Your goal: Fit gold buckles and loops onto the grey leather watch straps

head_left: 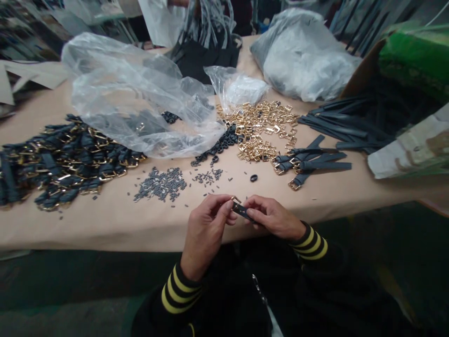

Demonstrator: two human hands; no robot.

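Both hands meet at the table's front edge around a short dark strap (242,210) with a gold buckle at its left end. My left hand (209,224) pinches the buckle end between thumb and fingers. The fingers of my right hand (271,216) are closed on the strap's other end. Just beyond them lies a small black loop (253,178). Small grey pins (161,184) are heaped to the left, and gold buckles (259,124) lie in a pile further back.
Buckled dark straps (70,159) are piled at the left. Several more (312,161) lie at the right, before long dark strips (336,121). Clear plastic bags (140,93) cover part of the brown-papered table (115,229). A box with green covering (417,56) stands far right.
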